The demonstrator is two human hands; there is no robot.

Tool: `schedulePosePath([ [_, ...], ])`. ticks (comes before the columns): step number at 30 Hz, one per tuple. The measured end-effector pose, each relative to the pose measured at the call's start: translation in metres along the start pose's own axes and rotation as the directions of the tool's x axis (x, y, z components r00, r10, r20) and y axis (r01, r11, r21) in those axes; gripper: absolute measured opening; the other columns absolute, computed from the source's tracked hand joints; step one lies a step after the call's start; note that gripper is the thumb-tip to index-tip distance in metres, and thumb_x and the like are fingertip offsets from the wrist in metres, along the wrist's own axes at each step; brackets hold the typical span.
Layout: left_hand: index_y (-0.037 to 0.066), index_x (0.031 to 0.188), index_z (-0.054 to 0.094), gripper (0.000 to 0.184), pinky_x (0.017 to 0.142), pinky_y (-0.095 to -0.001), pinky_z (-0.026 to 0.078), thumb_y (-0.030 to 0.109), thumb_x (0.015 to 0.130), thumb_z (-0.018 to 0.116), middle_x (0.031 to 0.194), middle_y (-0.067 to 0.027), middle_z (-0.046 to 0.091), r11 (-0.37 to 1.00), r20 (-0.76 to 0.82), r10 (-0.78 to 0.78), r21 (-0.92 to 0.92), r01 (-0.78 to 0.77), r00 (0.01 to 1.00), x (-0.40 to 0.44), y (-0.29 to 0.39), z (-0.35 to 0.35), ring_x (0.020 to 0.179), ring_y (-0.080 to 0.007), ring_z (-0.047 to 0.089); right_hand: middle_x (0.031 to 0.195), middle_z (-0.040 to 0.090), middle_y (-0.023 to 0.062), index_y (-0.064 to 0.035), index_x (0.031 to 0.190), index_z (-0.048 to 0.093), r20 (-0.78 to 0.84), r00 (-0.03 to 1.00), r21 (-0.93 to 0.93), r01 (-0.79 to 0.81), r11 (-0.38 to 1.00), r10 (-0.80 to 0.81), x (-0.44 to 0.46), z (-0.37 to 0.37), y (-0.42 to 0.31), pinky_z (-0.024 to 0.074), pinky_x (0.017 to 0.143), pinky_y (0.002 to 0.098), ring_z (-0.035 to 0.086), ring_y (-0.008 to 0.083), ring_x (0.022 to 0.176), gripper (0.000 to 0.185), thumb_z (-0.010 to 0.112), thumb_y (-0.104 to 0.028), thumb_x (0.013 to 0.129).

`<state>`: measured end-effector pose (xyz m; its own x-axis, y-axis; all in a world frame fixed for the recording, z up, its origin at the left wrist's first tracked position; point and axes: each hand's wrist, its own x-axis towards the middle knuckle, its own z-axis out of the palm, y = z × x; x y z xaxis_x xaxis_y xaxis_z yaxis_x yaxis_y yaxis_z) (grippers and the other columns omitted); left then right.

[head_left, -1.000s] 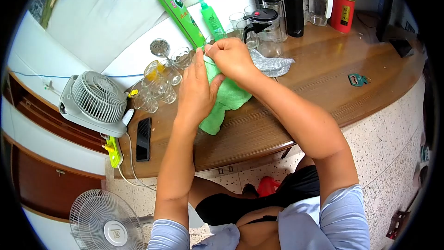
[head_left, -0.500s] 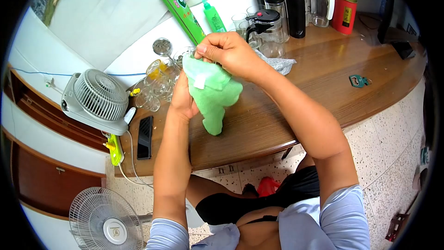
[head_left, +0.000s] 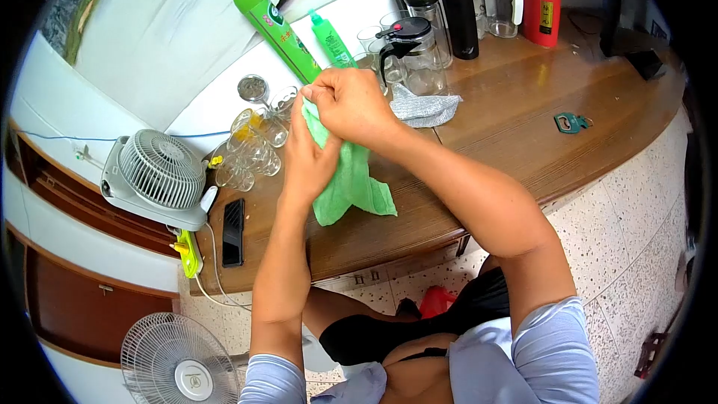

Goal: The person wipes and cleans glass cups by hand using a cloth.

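Observation:
A green cloth (head_left: 348,187) hangs from between my two hands above the wooden table. My left hand (head_left: 308,161) is closed round the cloth's left side, thumb towards the right. My right hand (head_left: 350,105) lies against it at the top, fingers curled and pinching the cloth's upper end. Whether something is wrapped inside the cloth is hidden. Just left of my hands stand several clear glasses (head_left: 258,150). To the right of my right hand, a grey cloth (head_left: 425,107) lies by a glass pot with a black lid (head_left: 411,28).
Two green bottles (head_left: 278,34) (head_left: 331,39) lean at the back. A black flask (head_left: 458,15), a white-handled jug (head_left: 501,0) and a red tin (head_left: 541,11) stand behind right. A small fan (head_left: 163,172) and a phone (head_left: 233,232) are left; a teal opener (head_left: 572,123) lies right.
The green cloth was spread over my left hand half a second ago; now it is gathered between both hands and hangs lower. My right hand has come down against my left. The view has shifted slightly.

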<state>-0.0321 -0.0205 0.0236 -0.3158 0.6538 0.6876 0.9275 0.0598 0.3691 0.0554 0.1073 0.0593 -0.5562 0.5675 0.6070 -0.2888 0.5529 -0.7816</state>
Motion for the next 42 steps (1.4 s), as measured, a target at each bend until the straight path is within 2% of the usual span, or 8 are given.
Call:
schedulePosePath([
  [7,-0.003,0.149,0.044,0.071,0.096,-0.0434,0.058,0.017,0.091,0.081,0.134,-0.0203,0.066,0.919,0.102,-0.181,-0.336,0.205,0.978,0.005,-0.005,0.003,0.121,-0.0326,0.069,0.074,0.071,0.0149,0.0019,0.092,0.077,0.088,0.995,0.087,0.043,0.995,-0.05,0.004,-0.001,0.005,0.052,0.063,0.0363,0.065,0.0176,0.065,0.023,0.075,-0.021,0.096],
  [10,0.003,0.142,0.052,0.055,0.088,-0.0383,0.063,0.016,0.095,0.078,0.128,-0.0115,0.068,0.325,0.46,-0.377,-0.747,0.58,0.804,0.005,0.006,-0.012,0.112,-0.0209,0.072,0.077,0.072,0.0087,0.0019,0.092,0.076,0.258,0.958,0.181,0.075,0.981,-0.121,0.014,-0.009,0.011,0.0512,0.065,0.0312,0.064,0.0117,0.07,0.022,0.073,-0.019,0.099],
  [15,0.011,0.138,0.054,0.051,0.087,-0.0386,0.066,0.029,0.097,0.078,0.116,-0.0073,0.069,-0.274,0.532,-0.076,-0.824,0.496,0.843,-0.001,-0.008,-0.011,0.108,-0.0249,0.074,0.066,0.069,0.006,-0.0009,0.082,0.076,0.331,0.93,0.488,-0.023,0.873,-0.161,0.019,-0.007,0.014,0.0489,0.06,0.0311,0.059,0.0105,0.062,0.031,0.077,-0.029,0.096],
  [18,0.011,0.137,0.056,0.052,0.087,-0.0383,0.065,0.028,0.095,0.081,0.118,-0.0069,0.069,-0.272,0.579,-0.133,-0.802,0.532,0.804,-0.001,-0.005,-0.01,0.107,-0.023,0.073,0.066,0.069,0.007,-0.002,0.081,0.076,0.329,0.935,0.409,-0.011,0.913,-0.136,0.018,-0.008,0.012,0.0487,0.059,0.0323,0.06,0.012,0.061,0.03,0.076,-0.028,0.095],
  [24,0.005,0.128,0.063,0.046,0.084,-0.032,0.057,0.019,0.088,0.081,0.12,-0.007,0.071,0.681,0.277,-0.266,-0.624,0.383,0.923,0.006,-0.004,-0.004,0.102,-0.02,0.071,0.066,0.067,0.0151,-0.0011,0.082,0.075,0.429,0.899,0.022,0.08,0.997,-0.081,0.007,-0.015,-0.001,0.0512,0.062,0.039,0.063,0.022,0.061,0.024,0.075,-0.023,0.091],
  [28,0.003,0.123,0.064,0.049,0.088,-0.0362,0.056,0.023,0.083,0.083,0.113,-0.0117,0.074,0.888,0.095,-0.408,-0.192,0.419,0.908,0.003,-0.006,0.0,0.105,-0.0222,0.072,0.067,0.064,0.0207,0.0008,0.078,0.071,0.432,0.901,-0.134,0.099,0.986,-0.032,-0.005,-0.003,0.0,0.0509,0.063,0.0437,0.062,0.0312,0.061,0.024,0.075,-0.02,0.088],
  [33,0.002,0.122,0.066,0.045,0.087,-0.0346,0.056,0.018,0.083,0.083,0.113,-0.0094,0.074,0.886,0.037,-0.357,-0.301,0.351,0.933,0.001,0.0,0.002,0.1,-0.019,0.071,0.071,0.066,0.0201,0.002,0.079,0.069,0.475,0.874,0.022,0.102,0.995,-0.1,-0.001,-0.003,0.011,0.0513,0.065,0.0416,0.06,0.026,0.062,0.025,0.075,-0.02,0.09],
  [42,0.002,0.136,0.059,0.058,0.087,-0.0324,0.058,0.012,0.084,0.081,0.119,-0.0075,0.069,0.317,0.485,-0.313,-0.757,0.571,0.817,0.007,0.007,-0.027,0.106,-0.0173,0.07,0.075,0.07,-0.0003,0.0009,0.092,0.078,0.562,0.825,0.26,-0.115,0.959,-0.053,0.013,-0.013,0.012,0.0473,0.066,0.0277,0.056,0.0068,0.072,0.025,0.076,-0.023,0.097],
])
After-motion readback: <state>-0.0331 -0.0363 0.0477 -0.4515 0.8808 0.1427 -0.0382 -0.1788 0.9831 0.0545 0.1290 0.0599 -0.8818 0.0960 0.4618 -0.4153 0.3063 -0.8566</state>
